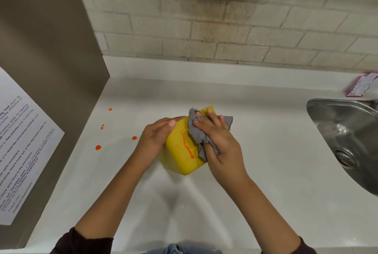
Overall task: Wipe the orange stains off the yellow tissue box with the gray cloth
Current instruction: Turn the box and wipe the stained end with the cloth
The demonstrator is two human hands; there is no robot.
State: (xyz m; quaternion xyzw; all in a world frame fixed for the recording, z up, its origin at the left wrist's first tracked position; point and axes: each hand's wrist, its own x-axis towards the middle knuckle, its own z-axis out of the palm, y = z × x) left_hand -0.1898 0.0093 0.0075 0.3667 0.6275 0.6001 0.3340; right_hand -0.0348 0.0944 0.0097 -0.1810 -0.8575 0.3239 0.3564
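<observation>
The yellow tissue box (180, 158) lies on the white counter (266, 141), near its middle. An orange stain (186, 144) runs in a long streak down the box's upper face, ending in a drip near the front. My left hand (156, 138) grips the box's left side, thumb over the top edge. My right hand (217, 137) presses the crumpled gray cloth (197, 133) flat against the right part of that face, just beside the streak. The cloth's far end sticks out past my fingers.
Several orange drops (98, 147) dot the counter left of the box. A steel sink (347, 141) sits at the right, with a pink packet (360, 85) behind it. A brown cabinet side with a printed notice (18, 141) stands at the left. Tiled wall behind.
</observation>
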